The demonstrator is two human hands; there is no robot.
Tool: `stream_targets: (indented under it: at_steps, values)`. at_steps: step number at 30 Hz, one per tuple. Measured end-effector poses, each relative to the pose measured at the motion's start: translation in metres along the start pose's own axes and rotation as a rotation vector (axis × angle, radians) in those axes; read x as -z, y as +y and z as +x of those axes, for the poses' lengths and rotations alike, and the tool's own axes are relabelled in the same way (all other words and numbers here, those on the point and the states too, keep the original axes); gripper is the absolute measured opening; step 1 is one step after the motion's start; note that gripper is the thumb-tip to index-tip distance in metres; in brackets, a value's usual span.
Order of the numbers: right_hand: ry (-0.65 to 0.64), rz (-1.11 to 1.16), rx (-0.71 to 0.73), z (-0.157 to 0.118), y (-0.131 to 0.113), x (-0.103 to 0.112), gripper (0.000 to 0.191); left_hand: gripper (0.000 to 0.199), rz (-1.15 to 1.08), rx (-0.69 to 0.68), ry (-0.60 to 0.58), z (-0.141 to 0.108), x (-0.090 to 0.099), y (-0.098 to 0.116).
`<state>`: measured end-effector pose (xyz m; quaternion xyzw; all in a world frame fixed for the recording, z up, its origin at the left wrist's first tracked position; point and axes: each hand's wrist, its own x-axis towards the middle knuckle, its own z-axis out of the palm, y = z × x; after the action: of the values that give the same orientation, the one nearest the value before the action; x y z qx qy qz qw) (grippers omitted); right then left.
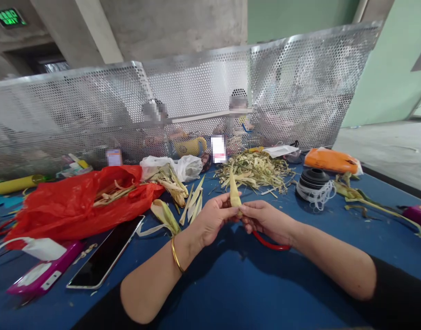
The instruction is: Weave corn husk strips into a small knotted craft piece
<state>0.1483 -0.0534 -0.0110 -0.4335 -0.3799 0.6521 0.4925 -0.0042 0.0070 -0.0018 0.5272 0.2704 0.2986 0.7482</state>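
Several things are hard for us to make out. Beyond the silvery perforated metal screen (196,82) on the far side, we see two people (237,121) only as blurred shapes. The bright upright rectangle (218,149) near its foot is blurred too. The purple plastic case (418,216) is cut off by the right edge, and the folds of the crinkled red plastic bag (73,201) at left partly cover the dry husk strips (116,193) inside. A curved glossy red band (272,246) is half hidden beneath the right hand (268,221); we cannot tell what it belongs to.

Above the blue tabletop (286,293), we see a pointed, pale yellow-green husk piece (234,187) between the two hands. The thumb and fingers of the left hand (213,216) clamp it from the left, the right hand's from the right, with both thumbs close together at its near end. Its tip rises free past the fingers, towards the far side; its lower end is covered, as are several fingertips.
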Motion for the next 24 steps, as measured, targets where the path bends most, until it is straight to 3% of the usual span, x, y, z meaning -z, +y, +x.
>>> stream_targets:
  at_steps: [8, 17, 20, 24]
  values:
    - [-0.115, 0.135, -0.093, -0.002, -0.003, 0.004, 0.024, 0.050, -0.064, 0.073, -0.046, -0.002, 0.001, 0.005]
    - [-0.190, 0.233, -0.099, -0.002, -0.014, 0.003, 0.012, 0.050, -0.061, 0.123, -0.090, -0.004, 0.005, 0.012]
    - [-0.083, 0.366, -0.059, -0.002, -0.027, 0.009, 0.020, 0.046, -0.044, 0.153, -0.104, -0.002, 0.011, 0.011]
    - [0.224, 0.468, 0.216, -0.001, -0.050, 0.026, 0.023, 0.045, -0.055, 0.181, -0.065, 0.001, 0.017, 0.009]
